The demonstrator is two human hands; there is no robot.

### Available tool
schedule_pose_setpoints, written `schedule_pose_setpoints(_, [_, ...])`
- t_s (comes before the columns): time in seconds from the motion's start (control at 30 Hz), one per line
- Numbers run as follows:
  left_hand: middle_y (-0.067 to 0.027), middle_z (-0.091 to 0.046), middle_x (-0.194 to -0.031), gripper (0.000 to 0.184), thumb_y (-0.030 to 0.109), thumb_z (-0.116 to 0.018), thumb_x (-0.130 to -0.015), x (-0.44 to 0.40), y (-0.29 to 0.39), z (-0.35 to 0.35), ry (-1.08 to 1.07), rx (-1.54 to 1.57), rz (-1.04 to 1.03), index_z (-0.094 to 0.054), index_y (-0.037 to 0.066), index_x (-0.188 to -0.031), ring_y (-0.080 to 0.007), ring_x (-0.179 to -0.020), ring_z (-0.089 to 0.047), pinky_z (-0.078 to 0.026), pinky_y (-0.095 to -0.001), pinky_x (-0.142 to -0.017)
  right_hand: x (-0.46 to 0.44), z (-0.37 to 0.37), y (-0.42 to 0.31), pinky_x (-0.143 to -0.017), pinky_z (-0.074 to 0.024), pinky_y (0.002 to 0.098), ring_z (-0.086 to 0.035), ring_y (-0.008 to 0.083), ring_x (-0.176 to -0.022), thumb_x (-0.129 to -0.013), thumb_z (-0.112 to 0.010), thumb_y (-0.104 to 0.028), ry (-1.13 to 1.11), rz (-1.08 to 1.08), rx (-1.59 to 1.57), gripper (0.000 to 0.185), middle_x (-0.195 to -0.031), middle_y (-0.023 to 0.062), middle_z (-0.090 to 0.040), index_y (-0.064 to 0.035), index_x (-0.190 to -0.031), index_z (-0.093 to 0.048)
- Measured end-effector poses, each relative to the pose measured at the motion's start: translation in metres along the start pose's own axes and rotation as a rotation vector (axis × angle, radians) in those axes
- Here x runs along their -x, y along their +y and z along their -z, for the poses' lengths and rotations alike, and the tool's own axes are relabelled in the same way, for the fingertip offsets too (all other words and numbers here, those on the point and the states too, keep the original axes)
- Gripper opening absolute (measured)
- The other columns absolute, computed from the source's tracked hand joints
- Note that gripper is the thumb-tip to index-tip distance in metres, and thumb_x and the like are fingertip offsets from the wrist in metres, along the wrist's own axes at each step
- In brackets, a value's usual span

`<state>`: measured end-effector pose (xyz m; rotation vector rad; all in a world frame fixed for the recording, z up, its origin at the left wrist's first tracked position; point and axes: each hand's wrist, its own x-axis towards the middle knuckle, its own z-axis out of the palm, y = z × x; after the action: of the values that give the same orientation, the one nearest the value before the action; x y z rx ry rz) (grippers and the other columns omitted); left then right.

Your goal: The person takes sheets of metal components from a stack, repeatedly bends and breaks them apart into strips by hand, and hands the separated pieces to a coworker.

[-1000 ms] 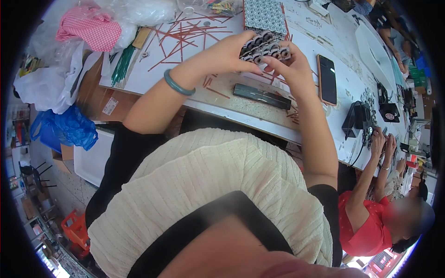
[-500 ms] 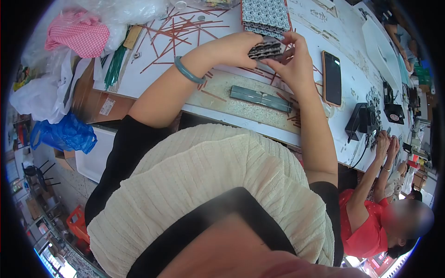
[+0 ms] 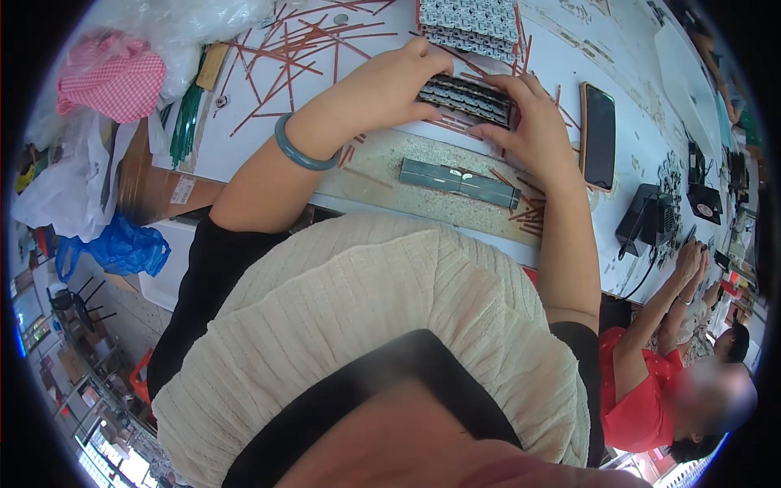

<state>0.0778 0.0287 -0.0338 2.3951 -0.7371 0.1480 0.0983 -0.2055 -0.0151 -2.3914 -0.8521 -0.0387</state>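
Between my two hands is a dark block of stacked metal parts [image 3: 465, 101], seen from its ridged long side. My left hand [image 3: 407, 84] grips its left end, thumb below and fingers above. The right end is held by my right hand [image 3: 527, 122], thumb low and fingers over the top. Just behind them lies a tray of small silvery parts [image 3: 470, 23]. Nearer to me, a dark grey bar-shaped piece [image 3: 459, 182] rests on a worn board [image 3: 366, 167]. Thin red-brown strips [image 3: 297, 61] are scattered left of the tray.
A phone [image 3: 598, 137] lies right of my right hand. Further right are a black device [image 3: 644, 221] and a co-worker in red [image 3: 639, 390]. Plastic bags, a checked cloth [image 3: 114, 77] and green strips [image 3: 187, 122] are on the left; a blue bag [image 3: 122, 248] hangs lower.
The block has turned from showing its round-holed ends to lying lengthwise between my hands. My hands have moved slightly apart, to its two ends. The whole view has shifted a little.
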Motion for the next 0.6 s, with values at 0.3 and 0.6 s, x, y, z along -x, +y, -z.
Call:
schedule_pose_setpoints(0.3, [-0.0081,-0.048,-0.098,0.041,0.009,-0.071,-0.07,-0.006,-0.003,-0.005,0.004,0.163,0.045,-0.053,0.006,-0.107,-0.0179,-0.067,-0.052,-0.045,-0.0285,-0.061,-0.004,0.001,0.002,-0.064,-0.0482,0.0306,-0.057,0.0192,-0.069,-0.065,-0.077,-0.011,-0.003,-0.145,-0.125,0.039,-0.088,0.0095,-0.057,-0.003,-0.1,-0.061])
schedule_pose_setpoints(0.6, [-0.0085,-0.049,-0.096,0.041,0.007,-0.071,-0.07,-0.005,-0.004,-0.008,0.028,0.182,0.063,-0.055,0.005,-0.108,-0.0194,-0.07,-0.056,-0.047,-0.0289,-0.063,-0.004,-0.003,0.004,-0.061,-0.0468,0.0291,-0.055,0.0186,-0.066,-0.065,-0.076,-0.01,-0.005,-0.122,-0.113,0.037,-0.088,0.0082,-0.056,-0.0037,-0.098,-0.061])
